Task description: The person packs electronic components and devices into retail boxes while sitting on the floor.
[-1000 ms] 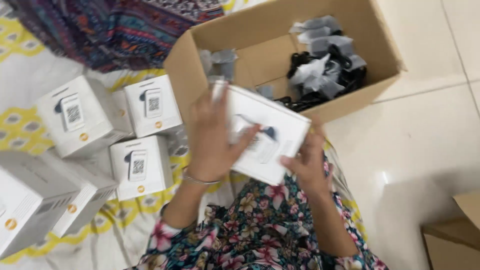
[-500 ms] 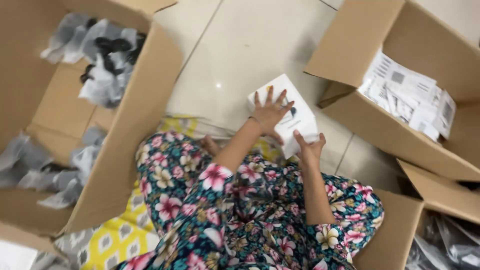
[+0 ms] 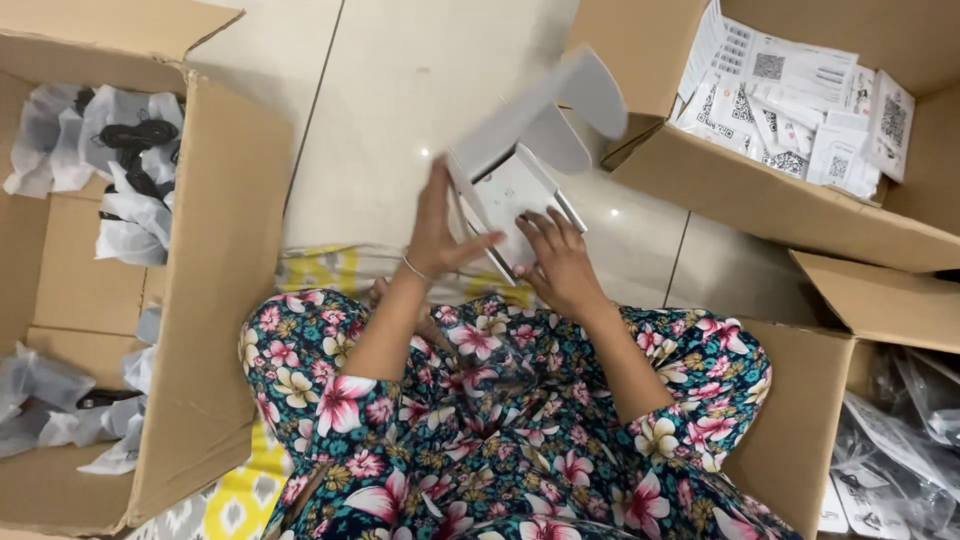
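I hold a small white cardboard box above my lap, its lid flaps standing open toward the far side. My left hand grips the box's left wall, thumb across its front. My right hand supports the box from below on the right, with fingers reaching into the open top. A thin bracelet sits on my left wrist. My legs in floral fabric are crossed beneath the box.
A large brown carton at my left holds grey-wrapped black items. A carton at the far right holds white printed leaflets. Another carton at the near right holds clear plastic bags. Pale floor tiles lie ahead.
The view has swung from the stacked white boxes on the left to the cartons on the right. The white box, closed before, now has its lid flaps open.
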